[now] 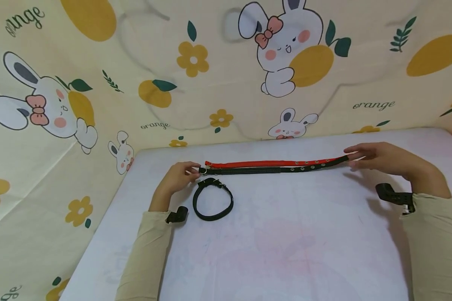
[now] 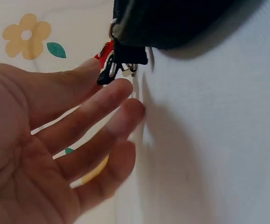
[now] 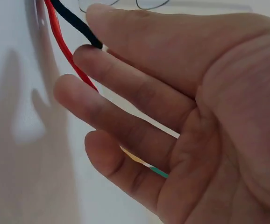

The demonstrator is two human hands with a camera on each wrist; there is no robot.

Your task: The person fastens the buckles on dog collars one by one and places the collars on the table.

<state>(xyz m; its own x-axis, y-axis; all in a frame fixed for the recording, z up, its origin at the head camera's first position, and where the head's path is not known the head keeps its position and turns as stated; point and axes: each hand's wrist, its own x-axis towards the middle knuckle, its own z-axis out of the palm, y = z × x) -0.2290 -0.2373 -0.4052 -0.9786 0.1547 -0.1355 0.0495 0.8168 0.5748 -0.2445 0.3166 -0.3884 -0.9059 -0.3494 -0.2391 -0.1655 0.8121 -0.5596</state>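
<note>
A red collar (image 1: 248, 164) and a black collar (image 1: 245, 171), both with metal eyelets toward the right, lie stretched side by side. Another black collar (image 1: 213, 218), closed into a ring by its buckle, sits just below their left end. My left hand (image 1: 178, 177) is at the buckle end of the straight pair; its fingers (image 2: 114, 123) are loosely extended, the thumb and forefinger apart beside the buckles (image 2: 108, 71). At the eyelet end, my right hand (image 1: 389, 161) has its fingers fairly straight. The black tip (image 3: 95, 42) lies between thumb and forefinger, its far end hidden.
The collars are on a white-covered table (image 1: 286, 251). Behind it and to the left hangs a cream cloth (image 1: 226, 75) printed with rabbits, oranges and flowers. Black wrist cameras (image 1: 178, 215) are strapped over both beige sleeves (image 1: 145, 255).
</note>
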